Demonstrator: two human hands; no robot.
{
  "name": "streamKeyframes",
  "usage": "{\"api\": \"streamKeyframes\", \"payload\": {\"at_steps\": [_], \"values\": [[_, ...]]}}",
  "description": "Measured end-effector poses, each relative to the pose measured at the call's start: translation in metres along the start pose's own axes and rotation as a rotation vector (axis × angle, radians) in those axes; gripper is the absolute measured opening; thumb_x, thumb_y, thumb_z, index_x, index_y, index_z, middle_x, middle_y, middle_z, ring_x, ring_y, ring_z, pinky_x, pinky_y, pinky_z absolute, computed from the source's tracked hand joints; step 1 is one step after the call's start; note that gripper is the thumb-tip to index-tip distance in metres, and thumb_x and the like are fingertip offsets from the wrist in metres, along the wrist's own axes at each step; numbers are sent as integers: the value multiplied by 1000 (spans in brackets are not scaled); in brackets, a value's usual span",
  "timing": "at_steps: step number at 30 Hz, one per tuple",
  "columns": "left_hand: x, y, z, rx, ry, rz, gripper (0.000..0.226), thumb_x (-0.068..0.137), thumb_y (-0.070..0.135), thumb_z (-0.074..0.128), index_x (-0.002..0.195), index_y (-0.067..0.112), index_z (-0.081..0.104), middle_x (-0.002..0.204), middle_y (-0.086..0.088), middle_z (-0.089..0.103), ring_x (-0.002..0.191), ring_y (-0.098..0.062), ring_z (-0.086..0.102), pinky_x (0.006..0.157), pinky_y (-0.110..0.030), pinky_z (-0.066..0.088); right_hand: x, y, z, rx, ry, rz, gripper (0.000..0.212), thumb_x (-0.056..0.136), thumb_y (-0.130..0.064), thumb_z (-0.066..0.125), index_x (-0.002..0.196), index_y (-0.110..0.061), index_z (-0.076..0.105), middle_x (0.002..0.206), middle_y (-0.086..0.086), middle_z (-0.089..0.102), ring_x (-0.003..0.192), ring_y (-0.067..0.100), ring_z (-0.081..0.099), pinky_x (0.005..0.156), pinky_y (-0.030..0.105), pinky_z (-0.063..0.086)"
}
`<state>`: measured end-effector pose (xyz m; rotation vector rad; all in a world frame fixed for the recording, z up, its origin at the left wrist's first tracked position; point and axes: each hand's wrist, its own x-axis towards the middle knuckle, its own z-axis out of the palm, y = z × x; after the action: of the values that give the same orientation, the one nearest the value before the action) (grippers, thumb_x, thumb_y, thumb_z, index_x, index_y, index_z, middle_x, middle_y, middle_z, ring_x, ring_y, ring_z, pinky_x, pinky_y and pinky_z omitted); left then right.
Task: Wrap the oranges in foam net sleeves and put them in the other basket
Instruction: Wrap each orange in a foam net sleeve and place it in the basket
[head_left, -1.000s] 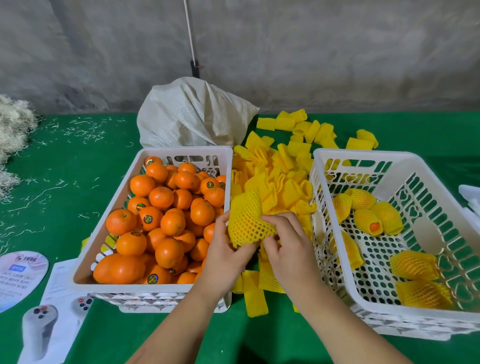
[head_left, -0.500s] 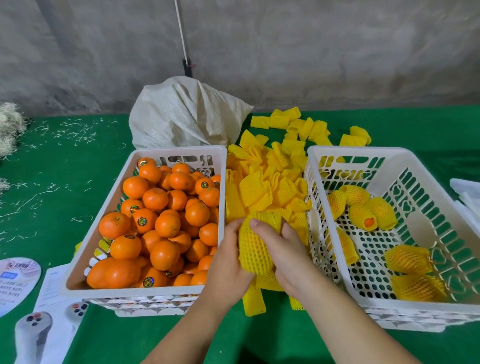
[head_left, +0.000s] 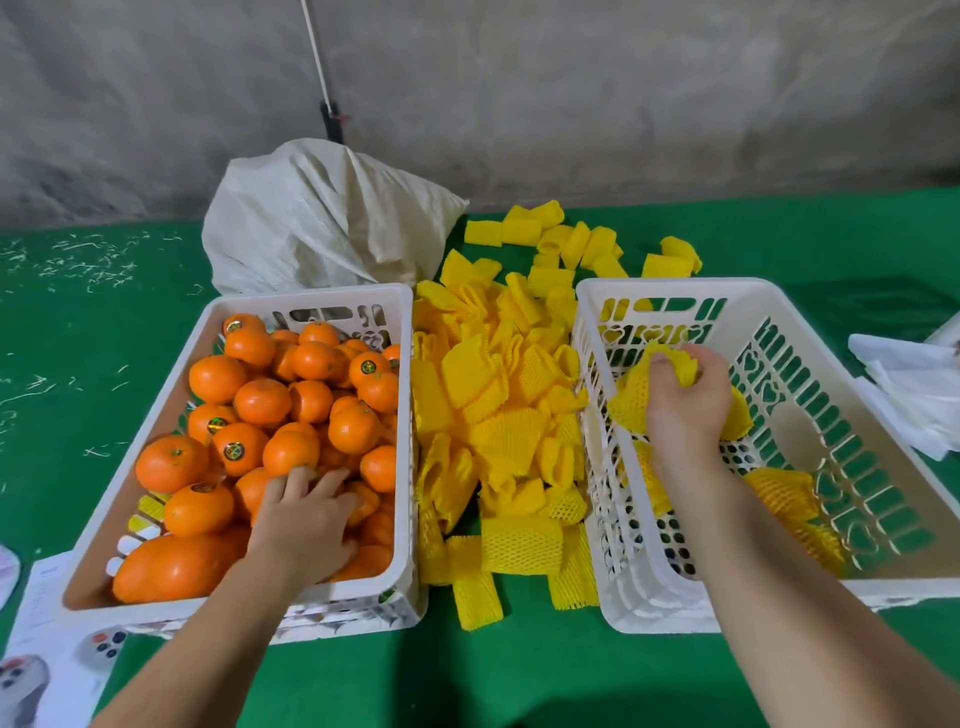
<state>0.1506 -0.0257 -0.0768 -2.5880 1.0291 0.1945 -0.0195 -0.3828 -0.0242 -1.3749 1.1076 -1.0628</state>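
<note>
No legible text; stickers on oranges (head_left: 236, 449) too small.
</note>
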Motion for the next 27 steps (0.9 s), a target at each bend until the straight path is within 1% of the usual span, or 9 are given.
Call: {"api": "streamKeyframes", "payload": {"at_steps": [3,7,10,13,16,20,23,25,27], "values": [[5,1,-3,124,-128,57,64,98,56,54,157,47,29,172,7,15,148,-34,20,116,-45,23,16,17,3,-255,18,-20,61,98,-39,65,151,-20,42,154,7,42,144,30,36,118,52,34],[5,9,-14,357,-128,186,48,102,36,61,149,32,51,155,0,40,139,-31,35,111,-42,32,4,23,18,-589,-63,-107,78,94,-46,61,160,-31,21,171,4,7,155,33,4,119,60,15],[8,13,-12,425,-230,250,41,104,31,58,145,25,58,157,-5,38,142,-32,34,114,-44,29,-17,29,30,-804,-310,-501,61,93,-43,61,150,-28,43,167,10,16,151,36,12,117,59,19],[15,15,-10,509,-384,317,39,105,32,57,144,27,59,162,-1,36,147,-31,27,119,-45,18,-33,39,41,-1078,-766,-811,36,97,-43,58,133,-35,61,166,7,22,151,34,13,117,55,20],[20,24,-11,491,-477,283,37,104,33,58,141,28,61,157,1,44,145,-28,33,122,-45,15,-49,57,51,-1241,-1204,-599,33,102,-44,53,133,-40,62,173,4,-8,156,35,-12,122,56,6],[21,27,-13,472,-492,276,29,104,30,57,132,26,67,144,-1,59,139,-27,45,124,-43,13,-54,75,54,-1468,-1405,-411,59,107,-42,46,162,-32,27,170,-1,-24,156,36,-19,126,56,0],[16,25,-12,493,-421,268,27,105,32,56,128,25,70,137,1,63,135,-27,47,121,-42,18,-54,77,53,-1421,-1347,-417,66,108,-45,43,164,-23,18,172,-4,-14,157,34,-7,125,52,8],[13,25,-11,520,-370,253,29,105,36,56,129,26,69,136,0,63,134,-29,46,118,-43,20,-57,74,55,-1280,-1225,-477,56,107,-42,47,158,-21,37,172,-2,12,155,32,14,119,47,20],[12,25,-10,516,-368,221,32,105,38,56,134,28,66,137,1,62,137,-29,42,119,-43,18,-58,67,58,-1013,-1067,-558,34,105,-29,56,136,-16,63,151,7,51,136,33,46,105,42,40]]}}
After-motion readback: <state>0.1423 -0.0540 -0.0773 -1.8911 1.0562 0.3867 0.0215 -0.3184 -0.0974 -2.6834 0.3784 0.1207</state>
